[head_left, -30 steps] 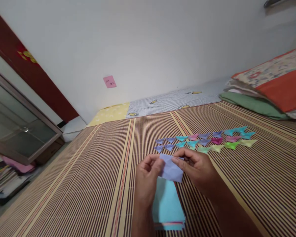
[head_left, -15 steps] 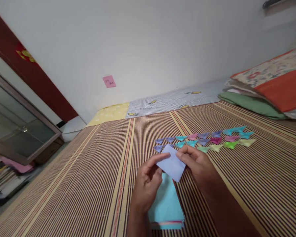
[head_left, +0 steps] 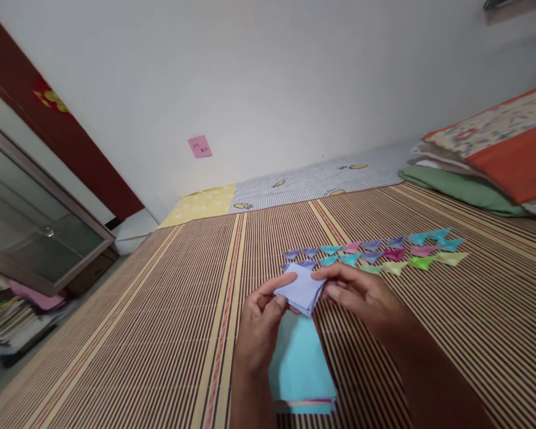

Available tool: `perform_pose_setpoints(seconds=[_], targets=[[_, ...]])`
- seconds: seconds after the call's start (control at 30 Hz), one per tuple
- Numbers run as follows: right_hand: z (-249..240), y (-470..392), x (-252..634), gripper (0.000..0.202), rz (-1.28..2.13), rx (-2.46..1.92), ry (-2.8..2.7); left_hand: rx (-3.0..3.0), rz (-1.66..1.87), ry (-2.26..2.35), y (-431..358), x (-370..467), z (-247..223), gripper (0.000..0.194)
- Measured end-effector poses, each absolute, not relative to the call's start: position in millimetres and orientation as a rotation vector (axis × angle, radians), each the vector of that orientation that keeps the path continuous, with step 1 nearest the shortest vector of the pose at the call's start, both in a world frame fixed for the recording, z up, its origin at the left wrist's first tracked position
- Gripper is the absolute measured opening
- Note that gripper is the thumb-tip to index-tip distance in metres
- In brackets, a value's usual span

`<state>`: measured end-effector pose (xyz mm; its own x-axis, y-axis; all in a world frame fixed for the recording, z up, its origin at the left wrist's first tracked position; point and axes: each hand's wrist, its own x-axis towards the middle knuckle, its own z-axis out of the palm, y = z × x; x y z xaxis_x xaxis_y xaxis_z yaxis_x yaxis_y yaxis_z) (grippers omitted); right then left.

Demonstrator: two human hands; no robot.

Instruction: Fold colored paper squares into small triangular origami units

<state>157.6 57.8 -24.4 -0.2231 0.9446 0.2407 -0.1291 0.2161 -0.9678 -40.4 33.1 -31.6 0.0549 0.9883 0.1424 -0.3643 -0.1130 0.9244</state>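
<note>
A folded sheet of lavender origami paper, roughly diamond-shaped with layers showing along its lower edge, is held between both hands. My left hand pinches its left corner, index finger on top and thumb at the edge. On the right corner, my right hand is closed, fingers over and beside the paper. Below the hands lies a stack of coloured paper, turquoise on top with pink edges showing at the bottom. Beyond the hands, small folded paper pieces in several colours stand in two rows.
A striped bamboo mat covers the bed. Folded bedding is piled at the right. At the back, patterned cloth runs along the wall, which carries a pink note. A glass-doored cabinet stands at the left.
The lavender paper has gone from a flat, squarer shape to a smaller one with open layers at its lower edge. My right hand's fingers have shifted along its right side.
</note>
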Motion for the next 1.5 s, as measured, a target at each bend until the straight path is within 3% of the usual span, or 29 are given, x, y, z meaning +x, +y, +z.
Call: perform_pose_setpoints(seconds=[0.2, 0.43, 0.93, 1.5], targets=[[-36.7, 60.2, 158.5, 0.025, 1.327, -0.813, -1.471, 1.037, 1.382, 0.772, 35.3, -38.2, -29.5, 0.032], [-31.2, 60.5, 150.0, 0.009, 1.088, -0.854, -1.461, 1.087, 1.307, 0.919, 36.1, -39.8, -33.4, 0.031], [-41.2, 59.1, 130.2, 0.027, 0.975, -0.982, -1.336, 0.928, 1.563, 1.121, 36.1, -9.4, -19.7, 0.032], [-35.1, 54.1, 123.4, 0.028, 0.767, -1.111, -1.401, 0.848, 1.707, 1.191, 35.8, 3.2, -32.8, 0.036]])
